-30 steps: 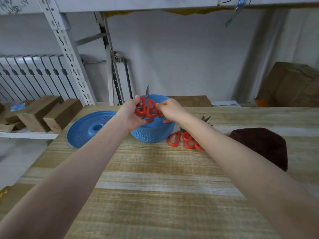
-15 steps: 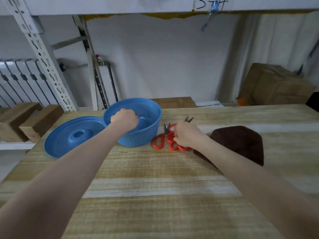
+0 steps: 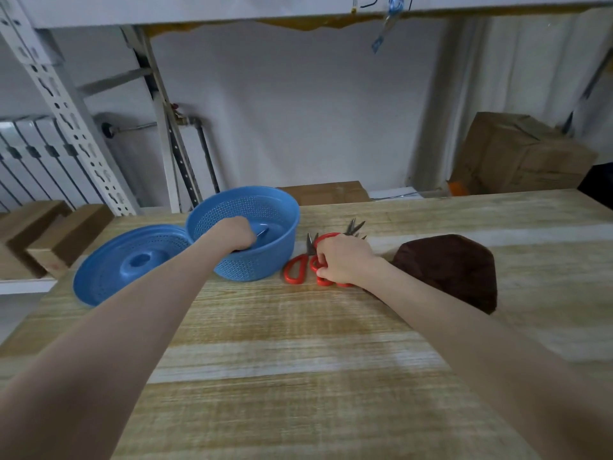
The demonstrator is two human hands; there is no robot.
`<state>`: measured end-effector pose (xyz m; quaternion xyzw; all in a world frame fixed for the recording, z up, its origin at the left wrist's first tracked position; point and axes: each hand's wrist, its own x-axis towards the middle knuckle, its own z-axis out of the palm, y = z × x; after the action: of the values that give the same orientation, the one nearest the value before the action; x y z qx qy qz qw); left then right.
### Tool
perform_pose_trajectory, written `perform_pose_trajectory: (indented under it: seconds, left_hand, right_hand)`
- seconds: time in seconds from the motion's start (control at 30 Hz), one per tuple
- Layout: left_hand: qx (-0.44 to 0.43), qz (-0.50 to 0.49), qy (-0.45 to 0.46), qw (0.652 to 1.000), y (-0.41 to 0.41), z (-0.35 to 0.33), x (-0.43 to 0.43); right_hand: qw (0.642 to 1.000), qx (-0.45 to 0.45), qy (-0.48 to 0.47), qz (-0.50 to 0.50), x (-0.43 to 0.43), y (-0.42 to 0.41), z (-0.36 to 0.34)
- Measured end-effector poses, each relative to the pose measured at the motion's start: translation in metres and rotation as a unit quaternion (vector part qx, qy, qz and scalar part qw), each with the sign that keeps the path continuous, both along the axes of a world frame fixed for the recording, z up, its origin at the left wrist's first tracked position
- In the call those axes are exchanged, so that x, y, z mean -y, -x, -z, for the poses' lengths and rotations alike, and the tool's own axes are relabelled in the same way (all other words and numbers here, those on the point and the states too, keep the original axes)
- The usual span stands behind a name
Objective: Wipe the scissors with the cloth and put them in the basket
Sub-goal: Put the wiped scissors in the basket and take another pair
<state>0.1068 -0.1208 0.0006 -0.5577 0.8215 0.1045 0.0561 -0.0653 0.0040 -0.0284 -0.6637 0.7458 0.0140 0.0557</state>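
Observation:
A round blue perforated basket (image 3: 285, 207) stands on the wooden table, left of centre at the back. My left hand (image 3: 237, 235) reaches down inside it, fingers curled round a pair of scissors whose grey blade tip (image 3: 262, 232) pokes out beside the knuckles. Just right of the basket lie several red-handled scissors (image 3: 296, 268) in a loose pile, blades pointing away from me. My right hand (image 3: 343, 260) rests on that pile, fingers curled round red handles. A dark brown cloth (image 3: 454, 270) lies flat to the right, partly under my right forearm.
The basket's blue lid (image 3: 132, 260) lies upside down to its left, near the table's left edge. Wooden blocks (image 3: 66, 237) sit on a low shelf beyond that edge, beside a white slotted upright (image 3: 66, 121). A cardboard box (image 3: 520, 154) stands behind the table at right.
A second ago both hands held red scissors above the basket. My left hand has lowered them into the basket; my right hand has dropped to the scissors on the table.

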Motion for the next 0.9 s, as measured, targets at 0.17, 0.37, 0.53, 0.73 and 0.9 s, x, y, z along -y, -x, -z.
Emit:
perform_pose_trajectory:
  seconds: [0.17,0.37,0.53,0.73,0.9]
  left_hand:
    - [-0.112,-0.024,0.073,0.991,0.002,-0.009,-0.011]
    - [-0.322,-0.002,0.094,0.942,0.028,-0.029,-0.059]
    - [-0.363,-0.04,-0.124,0.922,0.05,-0.031,-0.096]
    - [-0.357,-0.104,-0.244,0.896,0.054,-0.023,-0.113]
    - [-0.384,-0.119,-0.241,0.883,0.048,-0.011,-0.13]
  right_hand:
    - [1.0,0.001,0.018,-0.015,-0.003,-0.005,0.004]
    - [0.994,-0.012,0.109,-0.021,-0.013,-0.009,-0.004]
    - [0.969,0.039,0.239,-0.048,-0.041,-0.009,-0.013]
    - [0.943,0.04,0.309,-0.115,-0.076,-0.012,0.002]
    - [0.922,0.059,0.364,-0.118,-0.095,-0.009,0.004]
